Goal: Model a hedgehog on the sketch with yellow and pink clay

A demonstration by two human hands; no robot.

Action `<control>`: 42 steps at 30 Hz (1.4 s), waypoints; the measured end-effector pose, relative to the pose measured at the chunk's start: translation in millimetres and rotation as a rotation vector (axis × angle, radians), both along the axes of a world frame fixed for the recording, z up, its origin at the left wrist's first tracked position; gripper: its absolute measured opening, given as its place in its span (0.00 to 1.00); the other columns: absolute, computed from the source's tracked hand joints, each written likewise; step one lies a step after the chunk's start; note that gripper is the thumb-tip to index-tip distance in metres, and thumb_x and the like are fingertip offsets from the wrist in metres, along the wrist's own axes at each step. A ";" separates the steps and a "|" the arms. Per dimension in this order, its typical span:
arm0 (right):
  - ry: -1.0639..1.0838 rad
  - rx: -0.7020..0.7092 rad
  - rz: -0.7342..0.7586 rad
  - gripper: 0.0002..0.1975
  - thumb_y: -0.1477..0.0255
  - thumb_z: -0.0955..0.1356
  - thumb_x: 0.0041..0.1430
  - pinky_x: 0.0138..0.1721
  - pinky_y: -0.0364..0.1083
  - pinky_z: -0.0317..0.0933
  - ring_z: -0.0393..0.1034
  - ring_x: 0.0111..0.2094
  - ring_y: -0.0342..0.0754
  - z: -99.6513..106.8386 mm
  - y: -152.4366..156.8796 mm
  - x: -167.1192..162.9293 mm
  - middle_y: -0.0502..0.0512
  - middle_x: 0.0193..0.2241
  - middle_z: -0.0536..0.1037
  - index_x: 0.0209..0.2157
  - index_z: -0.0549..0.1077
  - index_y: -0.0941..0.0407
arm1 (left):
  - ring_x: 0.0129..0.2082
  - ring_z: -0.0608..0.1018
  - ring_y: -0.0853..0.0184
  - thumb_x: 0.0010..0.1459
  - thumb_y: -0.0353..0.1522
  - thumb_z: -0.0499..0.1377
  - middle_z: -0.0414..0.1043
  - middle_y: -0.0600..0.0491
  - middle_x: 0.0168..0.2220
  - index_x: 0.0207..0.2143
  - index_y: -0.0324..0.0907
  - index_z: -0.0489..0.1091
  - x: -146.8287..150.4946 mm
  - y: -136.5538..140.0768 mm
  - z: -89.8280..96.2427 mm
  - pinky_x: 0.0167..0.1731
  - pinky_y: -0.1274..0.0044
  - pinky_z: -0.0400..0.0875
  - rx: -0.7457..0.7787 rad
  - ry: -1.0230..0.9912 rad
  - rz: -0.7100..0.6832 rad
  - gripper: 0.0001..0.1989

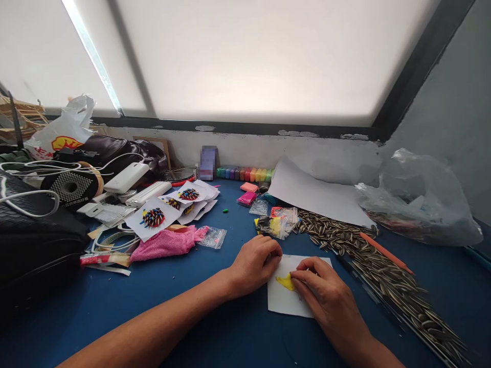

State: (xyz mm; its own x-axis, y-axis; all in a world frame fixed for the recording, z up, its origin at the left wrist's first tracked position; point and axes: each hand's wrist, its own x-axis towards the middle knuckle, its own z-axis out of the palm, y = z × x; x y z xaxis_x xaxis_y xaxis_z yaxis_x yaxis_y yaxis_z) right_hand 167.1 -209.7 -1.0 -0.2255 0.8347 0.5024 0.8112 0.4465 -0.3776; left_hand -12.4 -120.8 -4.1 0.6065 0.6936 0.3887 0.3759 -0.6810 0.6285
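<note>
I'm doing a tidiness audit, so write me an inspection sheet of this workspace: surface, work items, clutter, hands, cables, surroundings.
Surface: blue tabletop, small specks visible.
Work items: white card with a yellow piece on it; striped seeds heaped on the right.
Clutter: decorated cards, pink cloth and black bag on the left; clear plastic bag at far right.
Hands: left hand at the card's upper left; right hand with fingertips at the yellow piece, grip unclear.
Cables: white cables loosely looped on the left.
Surroundings: bright window panels behind, grey wall at right.
</note>
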 end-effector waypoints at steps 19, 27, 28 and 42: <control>-0.068 0.066 0.020 0.11 0.81 0.62 0.60 0.35 0.45 0.68 0.71 0.36 0.47 -0.1 -6.0 -2.7 0.57 0.37 0.72 0.38 0.73 0.55 | 0.31 0.68 0.69 0.55 0.24 0.55 0.69 0.54 0.29 0.31 0.39 0.69 0.5 0.2 -0.2 0.34 0.77 0.61 0.016 0.000 -0.001 0.05; -0.106 0.102 0.019 0.13 0.82 0.61 0.58 0.36 0.46 0.69 0.71 0.36 0.48 0.4 -6.6 -2.5 0.58 0.37 0.72 0.37 0.74 0.55 | 0.31 0.68 0.69 0.55 0.23 0.55 0.69 0.53 0.29 0.31 0.39 0.69 0.7 -0.1 -0.5 0.34 0.77 0.61 0.020 0.007 0.003 0.05; -0.110 0.108 0.018 0.13 0.82 0.61 0.58 0.36 0.46 0.69 0.71 0.36 0.48 0.5 -6.6 -2.5 0.58 0.37 0.73 0.37 0.75 0.55 | 0.31 0.68 0.69 0.55 0.23 0.55 0.69 0.53 0.30 0.31 0.39 0.69 0.7 -0.1 -0.5 0.34 0.77 0.61 0.020 0.009 0.003 0.05; -0.151 0.154 0.011 0.14 0.80 0.61 0.62 0.33 0.45 0.69 0.72 0.34 0.47 2.4 -7.1 -1.5 0.59 0.37 0.75 0.38 0.77 0.54 | 0.32 0.69 0.68 0.55 0.23 0.55 0.70 0.53 0.30 0.32 0.40 0.69 -0.4 0.1 1.7 0.34 0.77 0.63 0.025 0.041 0.005 0.05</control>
